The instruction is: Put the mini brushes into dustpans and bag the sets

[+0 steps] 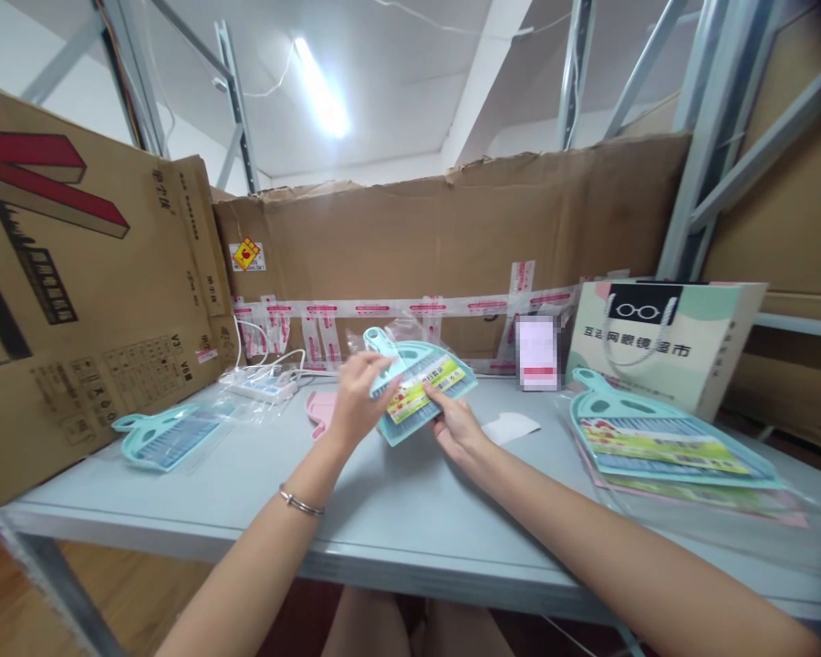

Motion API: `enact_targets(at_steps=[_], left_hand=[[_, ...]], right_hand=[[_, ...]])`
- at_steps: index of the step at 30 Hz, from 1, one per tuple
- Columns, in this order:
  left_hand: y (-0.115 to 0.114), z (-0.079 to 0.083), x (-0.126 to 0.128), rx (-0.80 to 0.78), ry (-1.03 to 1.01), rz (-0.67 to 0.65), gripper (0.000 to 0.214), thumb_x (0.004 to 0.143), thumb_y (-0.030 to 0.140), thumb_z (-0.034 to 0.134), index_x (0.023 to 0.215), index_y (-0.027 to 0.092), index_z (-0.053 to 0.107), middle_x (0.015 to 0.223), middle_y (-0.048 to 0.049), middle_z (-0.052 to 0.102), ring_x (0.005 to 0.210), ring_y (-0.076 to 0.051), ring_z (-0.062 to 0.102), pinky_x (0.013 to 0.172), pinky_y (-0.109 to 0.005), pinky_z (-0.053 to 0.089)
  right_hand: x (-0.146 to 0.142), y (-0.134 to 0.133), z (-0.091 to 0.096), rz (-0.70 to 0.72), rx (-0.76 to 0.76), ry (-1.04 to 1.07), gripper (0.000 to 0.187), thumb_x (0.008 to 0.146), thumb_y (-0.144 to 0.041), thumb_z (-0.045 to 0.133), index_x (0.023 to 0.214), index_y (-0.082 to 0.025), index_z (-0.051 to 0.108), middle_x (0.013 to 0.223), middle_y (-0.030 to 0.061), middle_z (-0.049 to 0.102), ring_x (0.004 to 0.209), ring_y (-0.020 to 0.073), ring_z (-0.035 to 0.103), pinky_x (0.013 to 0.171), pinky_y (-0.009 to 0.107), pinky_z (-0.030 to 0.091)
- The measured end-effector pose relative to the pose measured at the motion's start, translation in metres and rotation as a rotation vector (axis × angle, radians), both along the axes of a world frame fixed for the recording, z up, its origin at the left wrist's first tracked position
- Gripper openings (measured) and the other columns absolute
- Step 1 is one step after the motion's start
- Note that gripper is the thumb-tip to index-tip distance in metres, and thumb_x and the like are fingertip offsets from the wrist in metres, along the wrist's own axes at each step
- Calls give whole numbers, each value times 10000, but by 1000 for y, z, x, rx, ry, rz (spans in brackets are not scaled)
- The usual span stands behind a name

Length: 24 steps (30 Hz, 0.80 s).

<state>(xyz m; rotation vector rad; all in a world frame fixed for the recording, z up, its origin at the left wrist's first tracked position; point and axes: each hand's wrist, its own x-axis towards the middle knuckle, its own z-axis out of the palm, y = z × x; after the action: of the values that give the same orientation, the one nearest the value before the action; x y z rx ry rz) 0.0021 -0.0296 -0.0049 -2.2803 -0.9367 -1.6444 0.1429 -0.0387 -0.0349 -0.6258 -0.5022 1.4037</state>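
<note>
A teal mini dustpan-and-brush set (420,383) with a green and yellow paper label is held up above the grey table (410,511). My left hand (357,397) pinches its upper left side near the handle, fingers closed on it. At the set's lower edge my right hand (455,422) grips it from below. A thin bracelet circles my left wrist.
Another teal set (168,436) in clear wrap lies at the left. A stack of labelled sets (663,443) lies at the right, before a paper bag (663,342). A pink piece (320,408), a power strip (264,385), a white slip (510,426) and cardboard walls surround the table.
</note>
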Motion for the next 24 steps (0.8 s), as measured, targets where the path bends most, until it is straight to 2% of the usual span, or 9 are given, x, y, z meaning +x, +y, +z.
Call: enact_targets(at_steps=[2, 3, 5, 7, 8, 10, 16, 21, 24], left_hand=[[-2, 6, 0, -154, -363, 97, 309, 789, 337, 569, 1063, 195, 570, 1065, -104, 543, 1034, -229, 494, 928, -403, 370], [-3, 8, 2, -317, -483, 68, 351, 788, 356, 567, 1093, 183, 547, 1079, -114, 544, 1040, -236, 500, 921, -412, 380], [-2, 6, 7, -712, -567, -146, 415, 763, 399, 591, 1094, 155, 535, 1028, -122, 584, 963, -240, 552, 843, -403, 438], [0, 0, 13, -964, -546, -424, 461, 699, 379, 668, 1076, 147, 539, 980, -107, 625, 886, -226, 592, 778, -364, 475], [1, -3, 15, -1000, -547, -519, 493, 657, 348, 712, 1073, 148, 539, 973, -98, 638, 868, -216, 601, 765, -343, 483], [3, -9, 17, -981, -601, -576, 555, 579, 294, 773, 1063, 153, 539, 964, -80, 655, 841, -197, 613, 751, -310, 491], [8, -15, 3, -1077, -749, -441, 530, 511, 261, 804, 972, 159, 564, 821, -49, 677, 694, -165, 627, 636, -273, 503], [13, -18, 0, -1222, -738, -340, 370, 564, 274, 762, 862, 125, 600, 734, -57, 658, 590, -136, 597, 518, -232, 461], [14, -17, -1, -1275, -684, -490, 304, 644, 340, 700, 820, 115, 596, 709, -59, 639, 555, -119, 569, 463, -218, 422]], right_hand=[[3, 0, 2, -20, 40, 25, 177, 707, -91, 633, 860, -177, 612, 782, -1, 711, 704, 139, 665, 625, 231, 559], [4, 1, 2, -28, 53, 35, 185, 705, -95, 636, 866, -182, 611, 793, -1, 712, 721, 141, 666, 636, 234, 561], [5, 3, 3, -32, 62, 51, 188, 704, -96, 636, 867, -185, 609, 788, -4, 711, 716, 140, 665, 642, 240, 563], [7, 6, 4, -33, 49, 52, 189, 698, -91, 640, 861, -181, 605, 770, -4, 709, 698, 136, 662, 640, 241, 563], [9, 7, 5, -30, 39, 36, 187, 697, -92, 643, 858, -177, 603, 758, -3, 706, 690, 135, 660, 637, 241, 561], [16, 12, 7, -12, 14, -45, 161, 707, -130, 651, 854, -170, 600, 724, 4, 699, 666, 139, 654, 608, 247, 558], [49, 26, 7, -100, -123, -501, 209, 656, -278, 719, 769, -159, 589, 552, -5, 628, 510, 110, 574, 444, 194, 466], [57, 35, 2, 141, -146, -445, 57, 711, -112, 623, 765, -119, 606, 620, 37, 656, 557, 118, 604, 528, 221, 503], [56, 40, -2, 138, -159, -401, 92, 732, -35, 546, 760, -107, 596, 596, 33, 649, 515, 105, 592, 514, 209, 510]])
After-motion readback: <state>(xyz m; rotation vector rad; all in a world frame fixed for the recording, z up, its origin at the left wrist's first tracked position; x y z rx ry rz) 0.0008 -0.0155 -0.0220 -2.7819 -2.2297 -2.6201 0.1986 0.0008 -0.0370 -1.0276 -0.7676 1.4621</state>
